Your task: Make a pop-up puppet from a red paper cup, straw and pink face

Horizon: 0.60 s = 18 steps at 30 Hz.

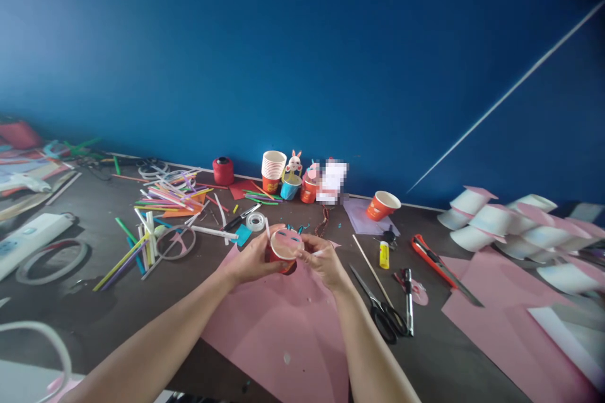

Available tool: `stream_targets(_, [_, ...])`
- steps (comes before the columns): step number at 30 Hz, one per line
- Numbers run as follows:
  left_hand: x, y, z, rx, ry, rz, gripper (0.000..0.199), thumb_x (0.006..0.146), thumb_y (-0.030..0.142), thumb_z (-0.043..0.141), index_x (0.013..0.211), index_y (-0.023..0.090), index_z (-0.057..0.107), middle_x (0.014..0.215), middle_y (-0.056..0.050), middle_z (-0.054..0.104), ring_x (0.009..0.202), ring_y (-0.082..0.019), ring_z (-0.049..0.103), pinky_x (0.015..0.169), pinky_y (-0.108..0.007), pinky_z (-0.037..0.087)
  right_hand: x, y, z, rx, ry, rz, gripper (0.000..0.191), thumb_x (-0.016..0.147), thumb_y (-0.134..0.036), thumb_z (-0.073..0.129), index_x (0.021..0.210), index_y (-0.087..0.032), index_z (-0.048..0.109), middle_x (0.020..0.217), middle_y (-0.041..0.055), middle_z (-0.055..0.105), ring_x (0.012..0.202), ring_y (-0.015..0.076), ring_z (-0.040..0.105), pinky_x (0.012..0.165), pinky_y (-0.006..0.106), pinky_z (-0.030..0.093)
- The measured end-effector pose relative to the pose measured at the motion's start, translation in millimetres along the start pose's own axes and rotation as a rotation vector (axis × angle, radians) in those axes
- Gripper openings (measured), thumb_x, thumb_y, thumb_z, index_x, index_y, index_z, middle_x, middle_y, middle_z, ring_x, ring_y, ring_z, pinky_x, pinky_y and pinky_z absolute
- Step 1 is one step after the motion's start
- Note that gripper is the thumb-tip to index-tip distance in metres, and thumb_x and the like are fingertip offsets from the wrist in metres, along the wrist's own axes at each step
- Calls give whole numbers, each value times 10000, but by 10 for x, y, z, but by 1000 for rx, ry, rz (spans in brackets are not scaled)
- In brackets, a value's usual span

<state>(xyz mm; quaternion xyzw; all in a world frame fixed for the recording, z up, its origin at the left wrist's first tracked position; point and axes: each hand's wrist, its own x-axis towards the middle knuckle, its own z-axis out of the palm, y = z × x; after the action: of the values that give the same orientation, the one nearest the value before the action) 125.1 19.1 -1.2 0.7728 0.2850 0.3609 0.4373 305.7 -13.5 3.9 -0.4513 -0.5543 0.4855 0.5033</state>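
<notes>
My left hand (253, 257) is wrapped around a red paper cup (287, 267), its white rim tilted toward me. A pink paper cutout (285, 238) with dark eye-like marks and thin blue pieces on top stands at the far side of the cup's rim. With its fingertips closed, my right hand (325, 261) pinches the right edge of the cutout by the rim. Something small and pale shows near the right thumb, too unclear to name. Below both hands lies a large pink paper sheet (283, 327).
Scissors (380, 312), a pen (409, 302), a yellow glue stick (384, 255) and a red utility knife (442, 267) lie to the right. Stacked cups (273, 170) and decorated cups stand by the blue wall. Colored sticks (174, 195) and a tape roll (256, 221) are leftward.
</notes>
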Motion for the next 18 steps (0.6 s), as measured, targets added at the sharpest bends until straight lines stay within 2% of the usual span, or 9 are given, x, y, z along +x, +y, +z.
stream_targets(5, [-32,-84,49,16,19,-32,752,676,335,643,1291,210,228,1257,-118,431,1108,-235,470,916,-383,398,6,36,-18,-46,24,14,451,586,-477,694,895,-149,667,636,16,564,633,144,485,573,247,390])
stream_targets(8, [-41,-101,60,92,77,-1,808,677,336,641,1320,223,165,1298,-123,376,1166,-251,411,965,-419,344,11,37,-19,-63,19,-2,438,604,-471,683,898,-145,661,627,0,518,604,119,436,558,236,360])
stream_targets(13, [-23,-74,26,160,73,96,677,676,347,639,1255,192,325,1277,-126,393,1193,-263,365,991,-418,304,14,-13,-31,-93,17,-14,394,645,-442,658,885,-130,665,601,-22,448,573,94,366,534,225,308])
stream_targets(18, [-17,-89,-7,65,6,83,540,711,338,611,1195,178,431,1238,-122,443,1163,-257,395,983,-406,305,24,-35,-42,-55,-20,-31,365,655,-423,656,883,-139,671,605,-26,456,578,93,379,549,225,319])
